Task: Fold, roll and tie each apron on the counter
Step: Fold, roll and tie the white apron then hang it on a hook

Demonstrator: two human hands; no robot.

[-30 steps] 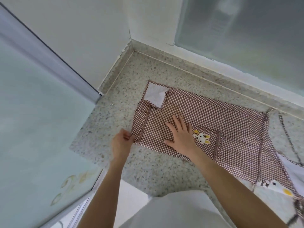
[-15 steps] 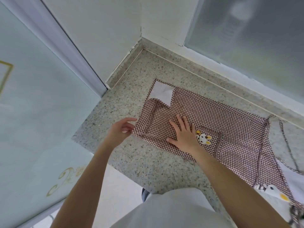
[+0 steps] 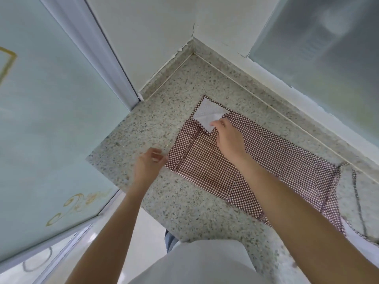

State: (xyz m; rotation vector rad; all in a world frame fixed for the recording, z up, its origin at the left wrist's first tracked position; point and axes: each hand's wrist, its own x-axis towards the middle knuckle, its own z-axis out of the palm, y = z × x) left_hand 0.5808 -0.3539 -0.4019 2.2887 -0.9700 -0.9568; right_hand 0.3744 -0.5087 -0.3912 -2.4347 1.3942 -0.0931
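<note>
A: Where is the checked apron (image 3: 242, 167) found, and how is it held?

B: It is laid flat on the speckled counter (image 3: 184, 201), from the corner toward 4 o'clock. Its near corner, at 9 o'clock of the cloth, is met by the left hand (image 3: 148, 163); the fingers are curled there, but it cannot be told if the corner is really pinched, since the picture is blurred. The right hand (image 3: 228, 136) is placed at the far edge, at 12 o'clock, with fingers bent over the fold beside the white underside (image 3: 205, 115). Whether cloth is truly gripped cannot be told.

A: How should this step be done well?

B: It is judged that the end is being prepared for rolling. Both corners should be taken evenly, the edge kept straight, and the cloth pulled tight so that no wrinkle is rolled in. The lace strip (image 3: 187, 149) may be used as a guide line.

A: What is counted?

B: Two hands, one checked apron, and part of a second, pale apron (image 3: 363, 203) at 4 o'clock, with dark straps. More cannot be seen.
</note>
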